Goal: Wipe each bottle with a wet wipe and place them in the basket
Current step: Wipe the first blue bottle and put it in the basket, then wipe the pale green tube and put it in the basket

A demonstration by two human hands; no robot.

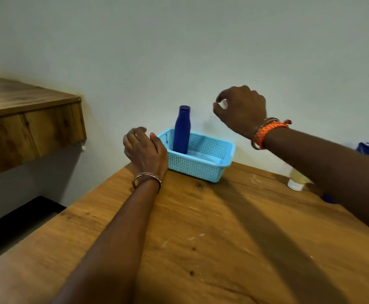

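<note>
Bottle count first: one blue bottle (pixel 181 130) stood upright, leaning slightly, in the left end of the light blue basket (pixel 203 170), so that one looked done. Your left hand (pixel 144 148) sat at the basket's left rim, fingers loosely curled, gripping nothing I could see; whether it touched the rim, can't tell. The basket was at the far edge of the wooden table (pixel 201 238), against the wall. Your right hand (pixel 241 108) hovered above and right of the basket, thumb and fingers pinched on something small and white, probably the wipe, too small to confirm. Far right, a pale yellow bottle (pixel 296 179) with a white cap and a blue-and-white item (pixel 367 148) waited behind your forearm, both outside the basket. Judged: one in, at least one left to wipe and place.
</note>
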